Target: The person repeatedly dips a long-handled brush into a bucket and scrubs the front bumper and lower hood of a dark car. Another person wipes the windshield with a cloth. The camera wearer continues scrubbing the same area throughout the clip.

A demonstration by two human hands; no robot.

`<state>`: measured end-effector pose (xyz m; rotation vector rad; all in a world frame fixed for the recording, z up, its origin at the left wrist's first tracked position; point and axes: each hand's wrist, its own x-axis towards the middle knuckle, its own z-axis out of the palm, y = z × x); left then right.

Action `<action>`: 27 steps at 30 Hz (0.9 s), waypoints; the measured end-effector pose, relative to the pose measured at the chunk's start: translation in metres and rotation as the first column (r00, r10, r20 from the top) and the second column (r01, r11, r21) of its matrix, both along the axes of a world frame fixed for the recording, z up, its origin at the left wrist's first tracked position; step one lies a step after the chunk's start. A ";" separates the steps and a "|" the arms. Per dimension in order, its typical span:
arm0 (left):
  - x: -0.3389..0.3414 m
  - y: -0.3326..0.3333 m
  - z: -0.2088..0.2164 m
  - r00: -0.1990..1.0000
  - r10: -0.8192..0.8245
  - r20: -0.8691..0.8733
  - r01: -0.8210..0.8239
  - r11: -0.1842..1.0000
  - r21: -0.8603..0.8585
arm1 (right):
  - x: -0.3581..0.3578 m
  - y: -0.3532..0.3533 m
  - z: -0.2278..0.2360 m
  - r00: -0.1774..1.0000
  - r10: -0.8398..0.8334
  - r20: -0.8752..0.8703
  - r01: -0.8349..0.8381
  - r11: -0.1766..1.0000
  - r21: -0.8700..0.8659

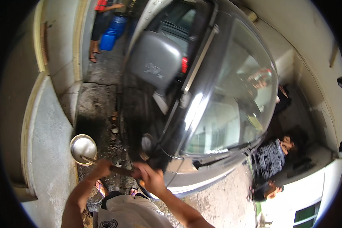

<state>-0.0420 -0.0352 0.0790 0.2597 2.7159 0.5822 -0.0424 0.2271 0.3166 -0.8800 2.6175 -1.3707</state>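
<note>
My left hand [102, 169] is closed round a long, narrow brown thing that looks like a twisted cloth [121, 170]. Its right end runs into my right hand [151, 178], which is also closed on it. The other end sticks out past my left hand and overlaps the rim of a bucket [73, 155] in the picture. That bucket is round with a pale rim and stands on the ground to the left, with whitish liquid inside. Motion blur hides the cloth's detail. Just beyond my right hand is the front corner of a dark vehicle [195, 100].
The vehicle's grey side mirror [155, 57] juts into the narrow passage. A low grey wall [49, 133] runs along the left. Farther up the passage a person stands beside blue containers [108, 40]. More people sit at the right, one in a patterned top [269, 159].
</note>
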 end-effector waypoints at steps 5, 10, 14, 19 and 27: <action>-0.030 -0.079 0.026 0.955 0.213 -0.208 -0.155 0.952 0.263 | -0.074 -0.128 0.079 0.935 0.124 -0.332 -0.088 0.989 0.121; 0.005 -0.082 -0.041 0.908 0.386 -0.162 -0.268 0.834 0.482 | -0.045 -0.139 0.033 0.922 0.188 -0.338 -0.124 0.972 0.201; 0.052 0.004 -0.082 0.972 0.166 -0.164 -0.134 0.972 0.194 | 0.028 -0.006 -0.043 0.994 0.064 -0.088 -0.063 0.998 0.014; 0.083 0.098 -0.105 0.995 -0.101 -0.010 0.100 0.992 -0.071 | 0.114 0.110 -0.097 0.995 -0.068 -0.078 0.069 0.998 0.010; 0.017 0.036 -0.001 0.984 0.009 -0.176 0.009 0.995 0.101 | 0.016 0.044 0.016 0.994 -0.089 0.071 0.090 0.996 -0.017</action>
